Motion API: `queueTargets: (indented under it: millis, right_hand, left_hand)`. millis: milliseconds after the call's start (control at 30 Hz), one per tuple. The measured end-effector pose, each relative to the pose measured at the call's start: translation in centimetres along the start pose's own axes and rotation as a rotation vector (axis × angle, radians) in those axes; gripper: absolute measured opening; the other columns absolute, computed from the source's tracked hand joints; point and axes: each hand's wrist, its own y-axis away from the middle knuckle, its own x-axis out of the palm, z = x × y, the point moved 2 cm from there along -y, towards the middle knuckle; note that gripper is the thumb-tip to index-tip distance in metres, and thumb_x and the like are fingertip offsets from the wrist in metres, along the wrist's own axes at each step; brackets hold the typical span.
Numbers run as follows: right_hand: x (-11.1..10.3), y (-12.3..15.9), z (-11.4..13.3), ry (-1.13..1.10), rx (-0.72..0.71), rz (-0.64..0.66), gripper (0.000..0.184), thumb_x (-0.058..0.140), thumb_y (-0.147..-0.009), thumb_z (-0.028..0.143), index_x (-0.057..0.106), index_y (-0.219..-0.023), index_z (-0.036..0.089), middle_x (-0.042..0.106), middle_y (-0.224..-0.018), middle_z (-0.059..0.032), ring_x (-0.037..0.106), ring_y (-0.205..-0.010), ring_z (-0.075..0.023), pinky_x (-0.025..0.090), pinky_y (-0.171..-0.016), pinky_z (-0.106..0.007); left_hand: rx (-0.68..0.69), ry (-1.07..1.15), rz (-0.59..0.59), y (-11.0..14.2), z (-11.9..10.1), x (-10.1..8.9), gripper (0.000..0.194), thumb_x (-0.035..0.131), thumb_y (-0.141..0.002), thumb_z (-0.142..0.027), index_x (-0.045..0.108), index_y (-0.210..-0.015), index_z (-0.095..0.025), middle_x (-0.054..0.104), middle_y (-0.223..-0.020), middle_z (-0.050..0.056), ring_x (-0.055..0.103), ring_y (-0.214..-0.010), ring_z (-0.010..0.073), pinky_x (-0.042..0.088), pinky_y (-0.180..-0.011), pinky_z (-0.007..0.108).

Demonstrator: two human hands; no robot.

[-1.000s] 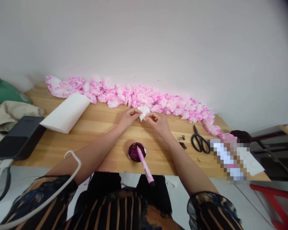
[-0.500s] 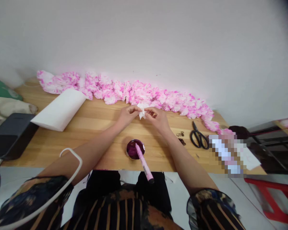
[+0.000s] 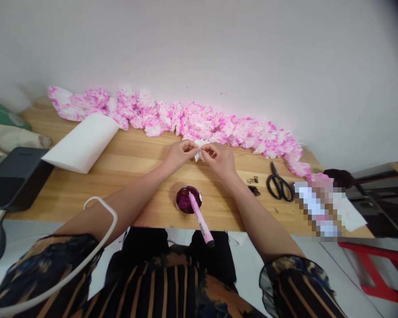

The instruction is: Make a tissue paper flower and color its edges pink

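Changes, left to right. Black box (image 3: pixel 13 179) and folded white paper (image 3: pixel 82 143): both where we had them on the wooden table (image 3: pixel 135 152), though the whole scene sits a little higher in our view than a second ago. Left hand (image 3: pixel 180 155) and right hand (image 3: pixel 221 161): fingertips nearer each other than before, so we see less of the small white piece (image 3: pixel 201 143) between them.

Writing, left to right. Pink marker (image 3: pixel 200 216), slanting with one end at the round purple container (image 3: pixel 184 204): dark lettering along the barrel, too small for us to read. White sheet (image 3: pixel 351 212), beside a pixelated patch: faint pink marks, which we cannot make out.

Positions, left to right. Left hand: thumb and finger pinched on the left side of the white piece. White piece: between both sets of fingertips, near side of the row of pink-and-white crumpled blooms (image 3: pixel 199 121); contact with the row, we cannot tell. Right hand: thumb and finger pinched on its right side. Black scissors (image 3: pixel 279 186): flat on the table, well apart from the right hand
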Motion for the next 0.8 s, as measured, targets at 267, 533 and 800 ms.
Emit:
queueTargets:
  millis: [267, 533, 800]
  right_hand:
    - [-0.27, -0.11, 0.04, -0.001, 0.072, 0.029, 0.011, 0.061, -0.083, 0.023, 0.072, -0.084, 0.022, 0.074, -0.081, -0.0020, 0.061, -0.070, -0.0172, 0.043, -0.065, -0.031]
    - [-0.11, -0.08, 0.09, -0.057, 0.072, 0.031, 0.012, 0.061, -0.085, 0.027, 0.071, -0.083, 0.021, 0.074, -0.082, -0.0031, 0.062, -0.070, -0.0178, 0.044, -0.066, -0.031]
    - [0.10, 0.01, 0.17, 0.012, 0.033, 0.026, 0.012, 0.062, -0.086, 0.026, 0.072, -0.083, 0.022, 0.073, -0.081, -0.0027, 0.062, -0.071, -0.0181, 0.044, -0.067, -0.031]
  left_hand:
    - [0.023, -0.009, -0.018, 0.04, 0.05, -0.10, 0.010, 0.066, -0.078, -0.025, 0.064, -0.077, -0.015, 0.067, -0.071, -0.001, 0.058, -0.062, 0.0091, 0.043, -0.060, 0.020]
    - [0.017, -0.031, 0.011, 0.18, -0.40, 0.01, 0.016, 0.068, -0.079, -0.031, 0.066, -0.077, -0.016, 0.069, -0.073, 0.000, 0.062, -0.068, 0.0118, 0.047, -0.066, 0.023]
    - [0.014, -0.104, -0.004, 0.27, -0.42, -0.11, 0.014, 0.067, -0.078, -0.029, 0.064, -0.076, -0.016, 0.067, -0.072, 0.000, 0.058, -0.066, 0.0110, 0.042, -0.064, 0.022]
